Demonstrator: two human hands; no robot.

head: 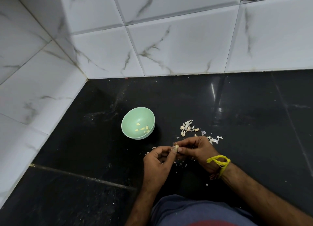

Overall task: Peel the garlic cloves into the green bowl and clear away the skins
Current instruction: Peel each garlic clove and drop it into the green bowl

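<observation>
Peeling in progress, roughly mid-task by my read. Largest first: glossy black stone counter [237, 107] fills the lower frame, speckled with fine crumbs; white marble-look wall tiles [169, 39] across the top and left. Round pale-green plastic-looking bowl [130, 132] sits centre-left, holding about five small yellowish peeled cloves [142, 128] on its smooth inner wall. Pile of thin papery white garlic skins [187, 126] lies right of the bowl, with more scattered flakes [215, 139] trailing right, none cleared yet. Left hand [156, 164] and right hand [198, 149], yellow thread band [218, 161] on the right wrist, meet at lower centre. Both pinch one partly skinned garlic clove [176, 148] between fingertips, above the counter, right of and below the bowl. Left to do: finish this clove, drop it in, sweep skins. Cannot tell whether unpeeled cloves remain in the pile.
</observation>
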